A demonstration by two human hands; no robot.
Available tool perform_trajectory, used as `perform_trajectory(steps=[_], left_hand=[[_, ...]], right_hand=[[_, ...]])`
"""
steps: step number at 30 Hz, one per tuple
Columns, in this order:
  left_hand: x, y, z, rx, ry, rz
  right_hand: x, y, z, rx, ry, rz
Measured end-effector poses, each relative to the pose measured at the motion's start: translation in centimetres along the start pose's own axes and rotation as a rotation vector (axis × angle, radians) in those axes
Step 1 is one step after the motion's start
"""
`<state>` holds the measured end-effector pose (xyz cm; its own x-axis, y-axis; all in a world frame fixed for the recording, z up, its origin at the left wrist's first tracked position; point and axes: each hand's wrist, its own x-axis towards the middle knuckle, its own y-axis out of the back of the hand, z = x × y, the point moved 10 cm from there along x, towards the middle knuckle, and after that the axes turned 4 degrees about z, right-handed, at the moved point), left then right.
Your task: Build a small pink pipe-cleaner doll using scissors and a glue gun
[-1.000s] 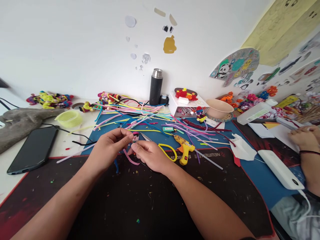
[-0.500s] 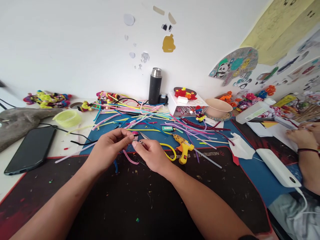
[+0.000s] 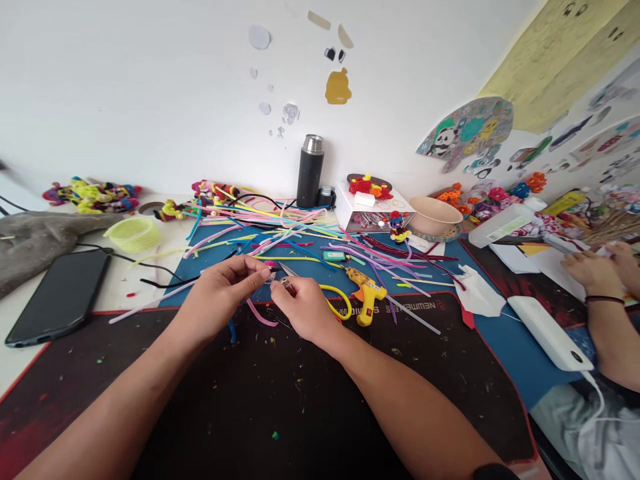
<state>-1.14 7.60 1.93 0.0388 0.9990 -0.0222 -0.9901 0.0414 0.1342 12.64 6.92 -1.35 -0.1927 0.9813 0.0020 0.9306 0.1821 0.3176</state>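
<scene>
While left hand (image 3: 225, 287) pinches, right hand (image 3: 305, 305) curled, nearby

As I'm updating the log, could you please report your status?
Left hand pinching something small and dark; right hand gripping something silvery, mostly hidden. Multicoloured pipe cleaners crowding behind; yellow hot-glue gun nearby.

Your left forearm (image 3: 140, 393) slants up from the lower left corner, and your right forearm (image 3: 400, 393) from the lower right, both bare. Your hands come close together, fingertips just apart, a little left of the frame's middle. Your left hand (image 3: 220, 290) points rightward, thumb and index finger pinched at the tips. Your right hand (image 3: 306, 308) faces it, thumb pointing up and left, fingers curled; how tightly they close cannot be made out.
</scene>
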Motion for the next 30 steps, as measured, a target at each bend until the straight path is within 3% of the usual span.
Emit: perform_trajectory(steps=[30], left_hand=[[-0.03,-0.48,-0.05,0.032,0.018,-0.031]], right_hand=[[0.33,0.27,0.8,0.002,-0.035,0.029]])
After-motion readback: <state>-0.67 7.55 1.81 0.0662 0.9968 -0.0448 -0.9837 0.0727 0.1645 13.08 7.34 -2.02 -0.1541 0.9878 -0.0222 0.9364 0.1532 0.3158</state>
